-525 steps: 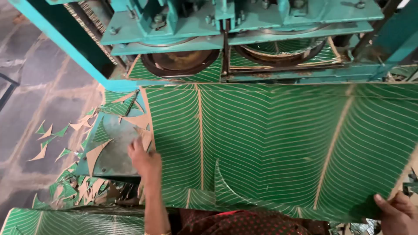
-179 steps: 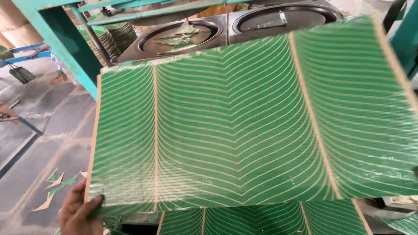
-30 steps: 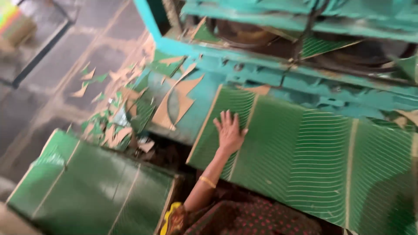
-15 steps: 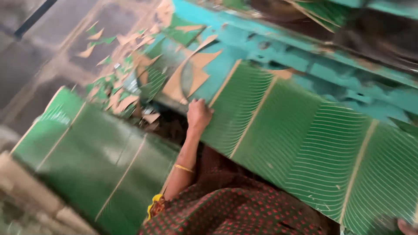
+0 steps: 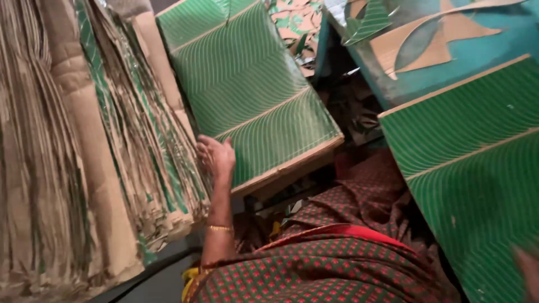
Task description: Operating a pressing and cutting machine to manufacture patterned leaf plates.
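- Green patterned sheet stack [image 5: 247,90] lies flat, top sheet printed like a banana leaf with pale ribs; left hand [image 5: 216,157] sits at its near left edge.
- Left hand: fingers spread apart and slightly curled, palm toward the stack's edge, touching or just beside the top sheet; cannot tell if anything is pinched.
- Gold bangle [image 5: 219,228] on the left wrist, forearm running down toward the body.
- Stack has a brown cardboard-coloured edge [image 5: 292,165] along its near side, many sheets thick.
- Just left of the hand: leaning bundles of more sheets [image 5: 146,129] seen edge-on, brown and green layers, packed tight.
- Further left: a taller brown bundle [image 5: 39,146], same edge-on look, fills the left side.
- Below the arm: dark red and green dotted garment [image 5: 337,264] over the lap, a yellow bit at its lower left.
- Right side: 1 more large green ribbed sheet [image 5: 477,168], tilted, resting over the teal machine frame [image 5: 505,45].
- Right hand [image 5: 528,275]: only a blurred sliver at the bottom right corner, on or by that right sheet; grip cannot be told.
- Top right: brown and green offcuts [image 5: 426,39] lying on the teal surface.
- Top centre: small scraps [image 5: 295,22] on the floor beyond the stack.
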